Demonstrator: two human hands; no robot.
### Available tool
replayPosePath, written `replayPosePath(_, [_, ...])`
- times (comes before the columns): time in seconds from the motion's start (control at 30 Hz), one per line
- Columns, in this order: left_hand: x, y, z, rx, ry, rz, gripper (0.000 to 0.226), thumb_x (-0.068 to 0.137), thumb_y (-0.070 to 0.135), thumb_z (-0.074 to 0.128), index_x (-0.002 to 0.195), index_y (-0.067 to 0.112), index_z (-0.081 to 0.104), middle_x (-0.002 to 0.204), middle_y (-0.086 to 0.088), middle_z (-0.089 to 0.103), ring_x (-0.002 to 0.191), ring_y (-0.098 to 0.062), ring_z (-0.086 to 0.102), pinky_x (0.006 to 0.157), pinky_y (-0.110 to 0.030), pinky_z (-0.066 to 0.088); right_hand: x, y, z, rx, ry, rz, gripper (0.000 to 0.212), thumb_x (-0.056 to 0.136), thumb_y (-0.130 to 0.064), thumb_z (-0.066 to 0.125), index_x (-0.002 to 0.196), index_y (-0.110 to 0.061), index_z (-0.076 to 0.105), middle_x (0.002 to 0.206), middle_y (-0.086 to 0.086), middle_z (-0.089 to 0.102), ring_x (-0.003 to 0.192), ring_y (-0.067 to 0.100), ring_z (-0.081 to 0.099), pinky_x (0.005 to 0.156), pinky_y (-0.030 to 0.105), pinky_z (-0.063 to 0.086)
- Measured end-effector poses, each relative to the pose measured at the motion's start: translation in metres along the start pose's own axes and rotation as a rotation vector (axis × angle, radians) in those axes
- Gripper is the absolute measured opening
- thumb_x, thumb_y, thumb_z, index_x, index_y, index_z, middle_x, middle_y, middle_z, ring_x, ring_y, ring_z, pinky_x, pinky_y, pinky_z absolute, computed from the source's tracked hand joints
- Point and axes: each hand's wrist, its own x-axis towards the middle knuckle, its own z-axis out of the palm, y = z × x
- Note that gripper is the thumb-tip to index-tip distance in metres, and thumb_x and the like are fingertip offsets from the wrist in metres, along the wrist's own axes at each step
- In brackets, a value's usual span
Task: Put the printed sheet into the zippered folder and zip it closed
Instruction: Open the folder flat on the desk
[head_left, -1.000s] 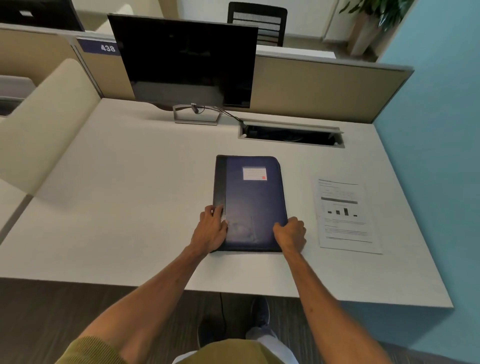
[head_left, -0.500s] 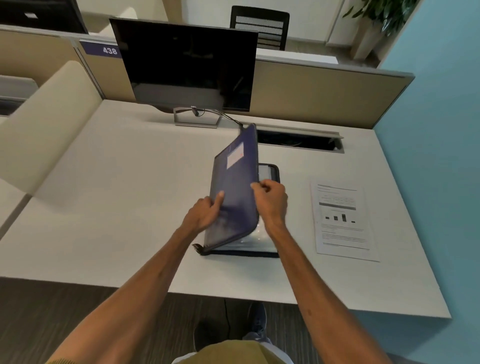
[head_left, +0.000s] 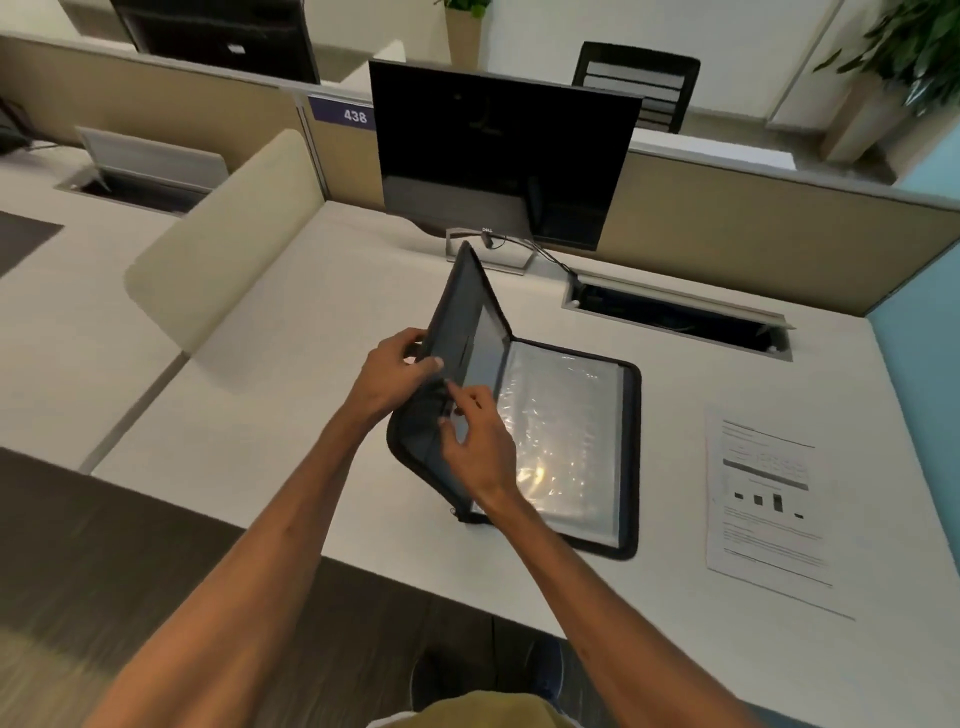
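Observation:
The dark blue zippered folder (head_left: 566, 447) lies open on the white desk, its right half flat and showing shiny clear plastic sleeves. Its left cover (head_left: 467, 322) stands tilted up. My left hand (head_left: 397, 371) grips the outer edge of that raised cover. My right hand (head_left: 475, 439) rests on the inside of the cover near its lower edge, fingers bent against it. The printed sheet (head_left: 763, 499), white with a small bar chart, lies flat on the desk to the right of the folder, untouched.
A black monitor (head_left: 498, 156) on a stand is behind the folder, with a cable running to an open cable tray (head_left: 675, 317) at back right. Beige partitions (head_left: 753, 228) border the desk, and a curved beige divider (head_left: 218, 249) stands at left. A blue wall is at right.
The folder went from lying closed to open: the front cover swung up and over to the left. My left hand shifted to the cover's edge and my right hand moved inside it.

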Motion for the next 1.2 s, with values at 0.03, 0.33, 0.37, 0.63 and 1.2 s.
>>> replayPosePath(0.03, [0.001, -0.008, -0.006, 0.062, 0.027, -0.002, 0.046, 0.102, 0.033, 0.068, 0.145, 0.018, 0.06, 0.137, -0.005, 0.07, 0.121, -0.028, 0.069, 0.105, -0.044, 0.06, -0.001, 0.001, 0.005, -0.012, -0.018, -0.032, 0.056, 0.1, -0.028, 0.066, 0.153, -0.033, 0.049, 0.142, -0.014, 0.05, 0.124, 0.005, 0.059, 0.099, 0.02, 0.06])
replayPosePath(0.33, [0.005, -0.081, -0.02, 0.558, 0.127, -0.109, 0.072, 0.105, 0.023, 0.062, 0.165, 0.02, 0.024, 0.155, -0.015, 0.051, 0.131, -0.038, 0.06, 0.101, -0.055, 0.058, -0.02, 0.034, 0.026, -0.479, -0.42, 0.018, 0.069, 0.111, -0.041, 0.043, 0.17, -0.026, 0.009, 0.179, 0.001, 0.002, 0.166, 0.026, 0.009, 0.135, 0.052, 0.013])
replayPosePath(0.37, [0.004, -0.086, -0.017, 0.58, 0.12, -0.122, 0.079, 0.104, 0.021, 0.064, 0.168, 0.017, 0.018, 0.16, -0.016, 0.043, 0.139, -0.039, 0.052, 0.104, -0.055, 0.056, -0.023, 0.038, 0.026, -0.52, -0.457, 0.036, 0.07, 0.112, -0.044, 0.039, 0.17, -0.026, 0.004, 0.179, 0.001, -0.004, 0.167, 0.026, 0.005, 0.135, 0.053, 0.009])
replayPosePath(0.63, [-0.007, -0.113, 0.009, 0.744, -0.073, -0.21, 0.08, 0.113, 0.037, 0.043, 0.172, 0.008, -0.003, 0.178, -0.019, -0.011, 0.167, -0.039, -0.004, 0.134, -0.06, 0.011, -0.03, 0.052, 0.031, -0.656, -0.545, 0.06, 0.071, 0.112, -0.05, 0.031, 0.169, -0.029, -0.005, 0.178, 0.002, -0.012, 0.166, 0.028, -0.002, 0.134, 0.058, 0.002])
replayPosePath(1.2, [-0.008, -0.091, 0.082, 0.692, -0.184, -0.146, 0.075, 0.116, 0.043, 0.028, 0.171, 0.007, -0.009, 0.178, -0.014, -0.021, 0.167, -0.031, -0.016, 0.135, -0.059, 0.0, -0.035, 0.087, -0.021, -0.535, -0.517, 0.064, 0.071, 0.113, -0.041, 0.037, 0.17, -0.025, -0.003, 0.178, 0.0, -0.008, 0.167, 0.019, -0.004, 0.134, 0.055, -0.005])
